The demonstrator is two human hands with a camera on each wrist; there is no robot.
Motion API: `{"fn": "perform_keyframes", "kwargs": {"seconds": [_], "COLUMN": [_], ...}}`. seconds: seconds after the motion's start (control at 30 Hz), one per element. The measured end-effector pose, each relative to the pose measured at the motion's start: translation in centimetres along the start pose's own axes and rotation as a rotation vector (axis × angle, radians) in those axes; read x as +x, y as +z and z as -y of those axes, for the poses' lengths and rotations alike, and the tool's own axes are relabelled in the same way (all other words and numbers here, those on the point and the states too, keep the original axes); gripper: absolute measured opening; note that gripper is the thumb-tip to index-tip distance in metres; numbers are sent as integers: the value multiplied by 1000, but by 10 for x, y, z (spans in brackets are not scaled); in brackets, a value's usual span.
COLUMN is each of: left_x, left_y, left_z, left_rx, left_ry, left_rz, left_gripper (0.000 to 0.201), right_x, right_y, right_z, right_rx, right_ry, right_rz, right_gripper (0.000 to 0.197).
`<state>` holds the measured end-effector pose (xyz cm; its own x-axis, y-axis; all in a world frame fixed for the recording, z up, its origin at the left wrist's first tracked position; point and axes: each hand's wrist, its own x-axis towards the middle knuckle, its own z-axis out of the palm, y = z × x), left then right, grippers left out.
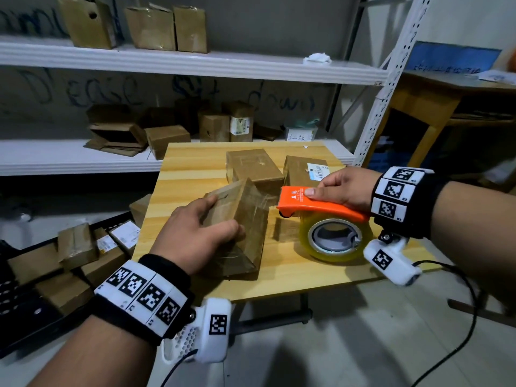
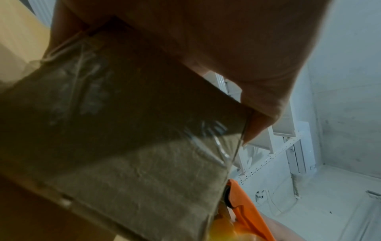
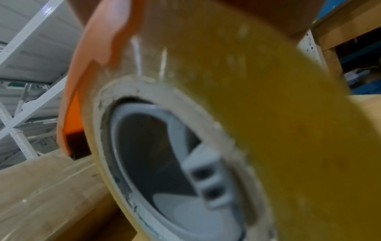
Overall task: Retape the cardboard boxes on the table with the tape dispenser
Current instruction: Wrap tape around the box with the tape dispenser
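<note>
A tape-wrapped cardboard box [image 1: 245, 219] stands tilted on the wooden table [image 1: 195, 163], one edge raised. My left hand [image 1: 195, 236] grips it from the near side, fingers over its top and thumb on the side face; the left wrist view shows the same box [image 2: 123, 146] close up under my fingers. My right hand [image 1: 340, 188] holds the orange tape dispenser [image 1: 312, 205] by its top, its nose at the box's right edge. The yellowish clear tape roll [image 1: 335, 238] hangs beneath and fills the right wrist view [image 3: 268, 114]. Two more boxes [image 1: 252, 169] [image 1: 304, 170] lie behind.
White metal shelving [image 1: 167, 62] with several cardboard boxes runs behind the table. More boxes [image 1: 78, 247] are piled on the floor at the left. A wooden table [image 1: 435, 101] stands at the right. A black cable [image 1: 460, 317] trails over the floor at the right.
</note>
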<state>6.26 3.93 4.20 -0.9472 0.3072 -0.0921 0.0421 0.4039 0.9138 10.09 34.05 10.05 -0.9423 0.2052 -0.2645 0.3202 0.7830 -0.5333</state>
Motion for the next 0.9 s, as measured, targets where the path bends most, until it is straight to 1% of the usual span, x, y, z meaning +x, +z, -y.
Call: {"fn": "perform_keyframes", "kwargs": {"seconds": [0.17,0.23,0.3,0.37,0.43,0.5,0.6,0.67,0.73,0.77,0.9], "left_x": [-1,0,0,-1,-1,-2,-1,-3,-2,-2,-1], "left_y": [-3,-5,-5,-7,-8,-10,-13,-16,-18,-19,-21], "left_z": [-1,1,2,1,0,-3,-5,-8,-8,-8,-9], "left_rx": [-59,-73,-52,9,38,72,161,208,280,321,420], "left_ry": [-14,-13,-11,2,5,2,23,46,82,106,212], "left_rz": [1,0,-2,-25,-39,-51,-61,-56,-58,-64,-101], "left_gripper": [76,76,84,98,100,94,91,81,63,59,54], "right_x": [4,7,11,14,16,18,20,20,21,21,22], "right_y": [13,21,28,33,36,37,39,39,39,39,41], "right_z": [8,13,17,21,23,25,29,33,36,39,51], "right_rx": [-24,-35,-40,-49,-64,-69,-90,-116,-133,-137,-104], "right_ry": [30,39,52,65,59,54,58,68,81,84,96], "right_rz": [-20,-34,-43,-36,-39,-52,-69,-72,-65,-63,-79], "right_gripper": [62,59,53,52,54,56,59,61,63,64,65]}}
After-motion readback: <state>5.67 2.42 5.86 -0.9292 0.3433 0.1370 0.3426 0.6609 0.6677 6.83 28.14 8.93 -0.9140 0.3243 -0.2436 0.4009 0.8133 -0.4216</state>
